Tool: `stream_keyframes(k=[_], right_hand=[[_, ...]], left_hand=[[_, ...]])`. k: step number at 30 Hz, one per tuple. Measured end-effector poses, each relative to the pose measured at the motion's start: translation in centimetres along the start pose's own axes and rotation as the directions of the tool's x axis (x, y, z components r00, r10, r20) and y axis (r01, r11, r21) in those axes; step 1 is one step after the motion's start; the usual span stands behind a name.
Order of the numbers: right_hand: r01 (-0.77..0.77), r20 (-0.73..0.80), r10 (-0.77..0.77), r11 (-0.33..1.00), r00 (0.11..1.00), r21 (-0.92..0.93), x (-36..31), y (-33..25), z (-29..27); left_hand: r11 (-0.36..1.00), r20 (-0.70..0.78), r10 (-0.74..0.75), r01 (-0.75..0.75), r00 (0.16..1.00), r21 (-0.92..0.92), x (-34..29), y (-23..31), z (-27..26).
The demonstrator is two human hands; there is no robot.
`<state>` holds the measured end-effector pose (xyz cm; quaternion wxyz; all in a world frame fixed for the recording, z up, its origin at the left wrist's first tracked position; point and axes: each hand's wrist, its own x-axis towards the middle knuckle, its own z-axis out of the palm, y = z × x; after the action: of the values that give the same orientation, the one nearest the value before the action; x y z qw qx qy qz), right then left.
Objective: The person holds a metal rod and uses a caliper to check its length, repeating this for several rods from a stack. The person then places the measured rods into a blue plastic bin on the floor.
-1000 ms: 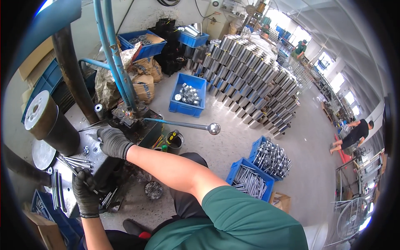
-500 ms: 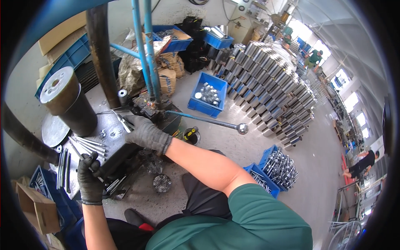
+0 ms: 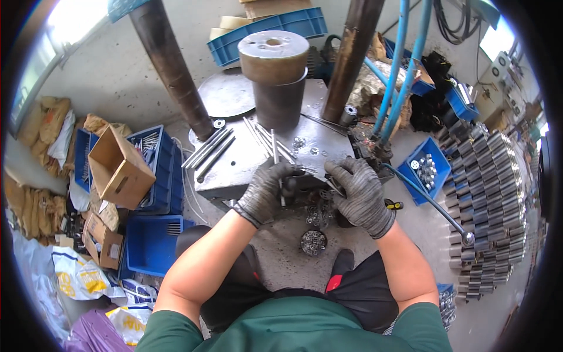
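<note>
So a metal rod (image 3: 274, 146) is pinched by curled fingers of the left hand (image 3: 261, 192), long axis pointed away over the bench (image 3: 234, 176); right hand's (image 3: 365, 196) farther off, grip can't be told.

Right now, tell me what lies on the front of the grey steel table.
Slim metal rods and small shiny metal pieces. The grey-gloved left hand and right hand hide part of the table; anything behind them cannot be seen.
</note>
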<state>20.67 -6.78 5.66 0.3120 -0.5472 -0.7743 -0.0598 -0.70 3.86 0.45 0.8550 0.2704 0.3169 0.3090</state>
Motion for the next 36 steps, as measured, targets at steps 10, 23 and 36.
stream_keyframes(k=[10,23,36], right_hand=[[0.002,0.021,-0.002,0.999,1.0,-0.035,0.3,0.0,0.8],[-0.396,0.15,0.368,0.87,0.918,0.294,-0.6,1.5,0.9],[-0.522,0.431,0.389,0.815,0.814,0.25,0.7,1.1,-3.8]], left_hand=[[0.998,0.004,0.054,-0.054,0.999,0.036,0.3,-0.3,-0.5],[0.837,0.112,0.313,-0.33,0.943,0.436,-1.7,0.3,1.3],[0.288,0.401,0.398,-0.528,0.825,0.799,-1.1,0.6,-0.3]])
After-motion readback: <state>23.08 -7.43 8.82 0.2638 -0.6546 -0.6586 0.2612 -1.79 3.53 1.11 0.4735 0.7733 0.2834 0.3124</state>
